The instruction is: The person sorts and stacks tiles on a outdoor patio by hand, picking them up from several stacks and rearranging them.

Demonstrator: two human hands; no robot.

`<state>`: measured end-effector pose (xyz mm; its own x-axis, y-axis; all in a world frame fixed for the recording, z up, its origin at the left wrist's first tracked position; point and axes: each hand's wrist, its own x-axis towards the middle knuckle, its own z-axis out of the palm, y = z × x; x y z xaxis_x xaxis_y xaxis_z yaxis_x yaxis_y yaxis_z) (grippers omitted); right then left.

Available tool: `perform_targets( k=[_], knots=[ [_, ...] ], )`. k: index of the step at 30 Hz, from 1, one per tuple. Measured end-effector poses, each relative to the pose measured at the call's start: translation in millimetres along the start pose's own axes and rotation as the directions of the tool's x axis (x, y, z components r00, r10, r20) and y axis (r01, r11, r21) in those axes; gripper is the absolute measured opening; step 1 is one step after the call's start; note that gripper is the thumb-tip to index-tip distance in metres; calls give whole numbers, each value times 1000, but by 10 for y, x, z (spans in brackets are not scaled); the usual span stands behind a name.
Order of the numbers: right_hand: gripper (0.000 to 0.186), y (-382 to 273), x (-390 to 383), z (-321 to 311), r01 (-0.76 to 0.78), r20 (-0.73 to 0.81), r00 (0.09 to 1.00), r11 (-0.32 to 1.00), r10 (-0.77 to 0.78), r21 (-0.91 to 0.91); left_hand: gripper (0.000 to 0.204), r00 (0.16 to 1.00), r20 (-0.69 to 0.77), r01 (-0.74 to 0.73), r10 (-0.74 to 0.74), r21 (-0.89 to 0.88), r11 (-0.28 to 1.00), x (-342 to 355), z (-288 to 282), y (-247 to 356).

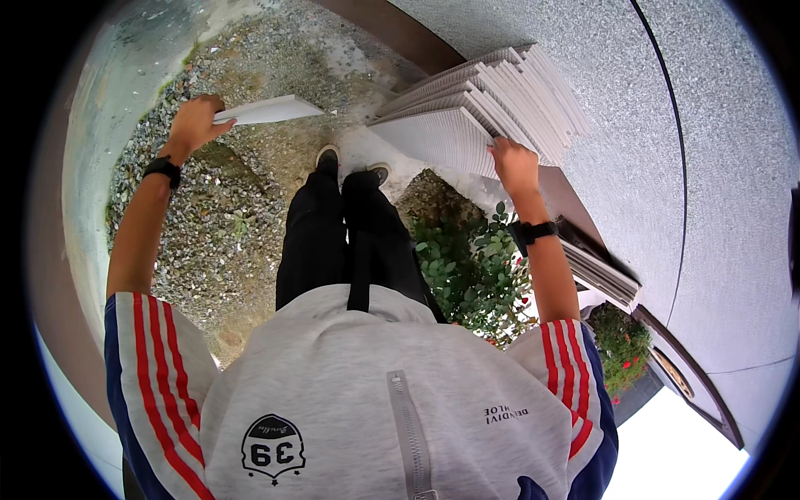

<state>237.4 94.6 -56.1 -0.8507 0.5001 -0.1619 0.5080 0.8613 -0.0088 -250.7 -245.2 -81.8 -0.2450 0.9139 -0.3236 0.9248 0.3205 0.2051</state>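
My left hand (197, 123) is closed on the end of a thin white panel (277, 110), seen nearly edge-on above the gravel. At the right, my right hand (515, 167) grips the near corner of a pale, finely ribbed panel (440, 137), with the fingertips partly hidden behind it. That panel is the front one of a leaning stack of similar flat white panels (533, 96), fanned unevenly against the wall. The two hands are wide apart, and the panel in my left hand does not touch the stack.
Gravel and dirt (208, 250) cover the ground to the left, beside a pale concrete edge (108, 158). A leafy bush with red flowers (471, 267) grows near my right leg. The speckled grey wall (717, 167) carries a dark cable (677, 125). More stacked panels (604, 271) lie past my right wrist.
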Motion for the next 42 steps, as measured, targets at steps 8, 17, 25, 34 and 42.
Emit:
perform_targets(
  k=[8, 17, 25, 34, 42],
  knots=[
    [21, -132, 48, -162, -71, -98, 993, 996, 65, -54, 34, 1000, 22, 0, 0, 30, 1000, -20, 4, 50],
    [31, -400, 2, -67, -153, -97, 983, 987, 157, 47, 32, 999, -24, -33, 35, 46, 998, -70, 108, -1],
    [50, -2569, 900, -197, 346, -378, 891, 916, -253, 202, 34, 998, -33, -53, 55, 59, 997, -138, 84, 53],
    [37, -3432, 1537, 139, 386, 75, 912, 907, -402, 171, 29, 966, -218, -155, 141, -52, 987, -361, 165, 148],
    [16, -3412, 1230, 375, 573, -57, 817, 796, -574, 194, 19, 974, -24, -225, 227, 49, 973, -859, 400, -106]
  ],
)
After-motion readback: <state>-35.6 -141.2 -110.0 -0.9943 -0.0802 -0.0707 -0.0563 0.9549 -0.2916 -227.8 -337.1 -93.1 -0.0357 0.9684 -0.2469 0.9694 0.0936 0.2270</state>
